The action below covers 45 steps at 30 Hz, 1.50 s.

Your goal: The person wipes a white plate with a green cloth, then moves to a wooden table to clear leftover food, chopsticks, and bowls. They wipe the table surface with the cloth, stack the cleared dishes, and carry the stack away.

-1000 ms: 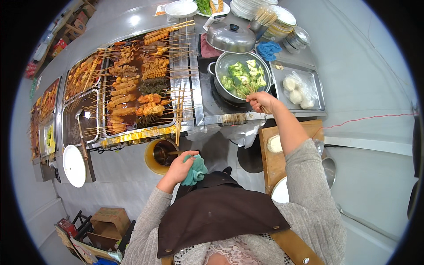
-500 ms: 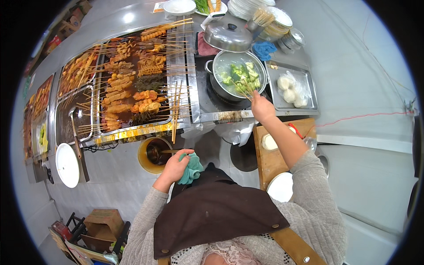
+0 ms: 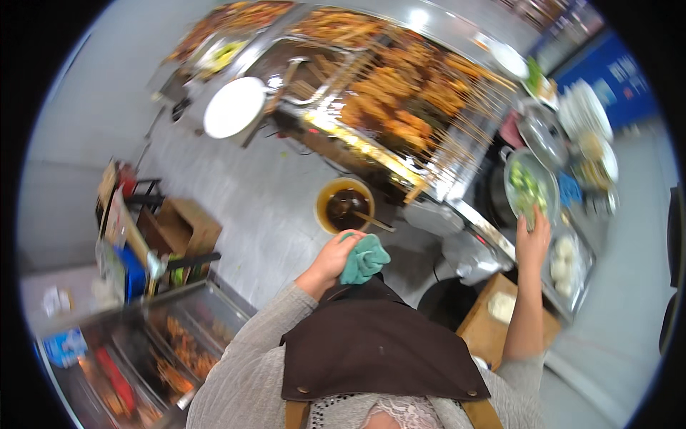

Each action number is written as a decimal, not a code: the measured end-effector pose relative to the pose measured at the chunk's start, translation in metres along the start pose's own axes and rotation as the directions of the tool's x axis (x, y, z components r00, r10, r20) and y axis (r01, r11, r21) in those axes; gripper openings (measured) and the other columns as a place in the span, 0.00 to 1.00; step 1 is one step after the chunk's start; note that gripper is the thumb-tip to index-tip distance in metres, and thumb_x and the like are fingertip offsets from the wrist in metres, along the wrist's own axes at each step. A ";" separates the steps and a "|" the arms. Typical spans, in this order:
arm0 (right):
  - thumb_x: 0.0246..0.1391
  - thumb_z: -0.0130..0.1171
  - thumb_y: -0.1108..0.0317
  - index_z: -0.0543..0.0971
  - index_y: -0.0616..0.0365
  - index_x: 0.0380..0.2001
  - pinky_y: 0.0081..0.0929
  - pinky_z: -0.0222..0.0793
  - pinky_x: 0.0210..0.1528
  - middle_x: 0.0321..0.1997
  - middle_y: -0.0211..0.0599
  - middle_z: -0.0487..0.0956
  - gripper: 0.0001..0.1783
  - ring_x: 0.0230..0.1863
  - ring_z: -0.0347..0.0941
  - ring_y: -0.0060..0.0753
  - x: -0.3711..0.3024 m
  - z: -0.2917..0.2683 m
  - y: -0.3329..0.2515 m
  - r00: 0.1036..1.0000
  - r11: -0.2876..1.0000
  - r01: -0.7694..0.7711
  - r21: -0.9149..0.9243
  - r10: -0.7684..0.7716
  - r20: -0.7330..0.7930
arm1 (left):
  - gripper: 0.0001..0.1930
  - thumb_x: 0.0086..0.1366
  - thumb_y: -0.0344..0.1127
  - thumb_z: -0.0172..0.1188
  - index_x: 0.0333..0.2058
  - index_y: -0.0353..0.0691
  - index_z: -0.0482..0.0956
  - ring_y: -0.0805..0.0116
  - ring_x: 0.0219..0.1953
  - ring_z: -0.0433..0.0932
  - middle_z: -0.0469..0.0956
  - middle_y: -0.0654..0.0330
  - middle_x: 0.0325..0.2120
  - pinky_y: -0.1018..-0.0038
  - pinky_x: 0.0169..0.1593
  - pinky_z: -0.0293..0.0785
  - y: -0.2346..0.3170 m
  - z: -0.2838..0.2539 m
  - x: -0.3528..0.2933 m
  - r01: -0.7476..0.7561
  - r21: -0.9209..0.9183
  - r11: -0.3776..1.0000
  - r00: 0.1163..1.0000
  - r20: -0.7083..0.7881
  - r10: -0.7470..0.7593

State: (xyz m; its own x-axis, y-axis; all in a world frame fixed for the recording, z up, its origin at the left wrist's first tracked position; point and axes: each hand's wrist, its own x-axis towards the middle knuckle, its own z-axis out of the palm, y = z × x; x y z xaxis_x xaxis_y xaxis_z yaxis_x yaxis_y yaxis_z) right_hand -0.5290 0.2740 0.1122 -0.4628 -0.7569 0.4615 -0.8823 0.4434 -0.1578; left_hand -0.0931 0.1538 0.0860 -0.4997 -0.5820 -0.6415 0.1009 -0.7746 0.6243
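My left hand [image 3: 330, 264] is closed round a crumpled teal cloth [image 3: 366, 259], in front of my dark apron. Stretched out to the right, my right hand [image 3: 534, 239] grips a bunch of skewers of green vegetables [image 3: 527, 187]. They look like broccoli, though blur softens them. The vegetables are in the steel pot [image 3: 551, 187], and my fingers hold the stick ends at its near rim. Beyond the pot rests its metal lid [image 3: 541, 134]. To its left, many cooked skewers [image 3: 400, 89] fill a tray of dark broth, sticks pointing over the edge.
A yellow bucket [image 3: 319, 205] of dark liquid with a ladle stands on the floor. White dough-like lumps [image 3: 563, 266] lie in a metal tray at right, by a wooden board [image 3: 477, 322]. At lower left are a cardboard box [image 3: 191, 223] and a food counter [image 3: 239, 304].
My view has swung left, so the stove and trays appear turned and the lower-left food counter has come in. Both hands keep their hold on cloth and skewers.
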 end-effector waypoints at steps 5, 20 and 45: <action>0.65 0.60 0.56 0.65 0.56 0.69 0.31 0.79 0.51 0.62 0.45 0.72 0.33 0.61 0.71 0.37 -0.062 -0.006 -0.212 0.594 0.064 -0.751 0.657 -0.368 0.716 | 0.17 0.79 0.45 0.43 0.50 0.38 0.73 0.68 0.43 0.81 0.80 0.59 0.43 0.68 0.45 0.80 0.027 -0.016 -0.022 -0.156 -0.248 0.956 0.984 0.048 0.173; 0.60 0.64 0.67 0.78 0.63 0.51 0.25 0.71 0.52 0.47 0.35 0.80 0.18 0.47 0.76 0.27 0.157 0.192 -0.634 0.752 0.393 -0.374 0.840 -0.402 0.523 | 0.20 0.72 0.46 0.54 0.49 0.33 0.79 0.59 0.47 0.80 0.81 0.50 0.44 0.66 0.52 0.74 0.319 -0.437 0.114 -0.218 0.814 0.538 0.570 -0.342 0.748; 0.55 0.60 0.57 0.74 0.58 0.46 0.47 0.77 0.50 0.48 0.50 0.74 0.20 0.47 0.78 0.55 0.202 0.349 -0.742 0.603 0.926 0.378 -0.019 -0.230 0.764 | 0.14 0.73 0.44 0.49 0.40 0.38 0.75 0.44 0.39 0.81 0.82 0.46 0.35 0.52 0.43 0.76 0.411 -0.477 0.252 -0.062 0.937 0.343 0.793 -0.163 0.587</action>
State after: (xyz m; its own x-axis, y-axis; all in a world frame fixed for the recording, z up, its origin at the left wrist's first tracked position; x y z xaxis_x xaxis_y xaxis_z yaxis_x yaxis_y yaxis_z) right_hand 0.0027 -0.3757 0.0176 -0.1409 -0.9251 -0.3527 -0.9900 0.1336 0.0449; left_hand 0.2324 -0.4291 -0.0320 -0.1975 -0.9564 -0.2152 -0.7406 0.0017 0.6720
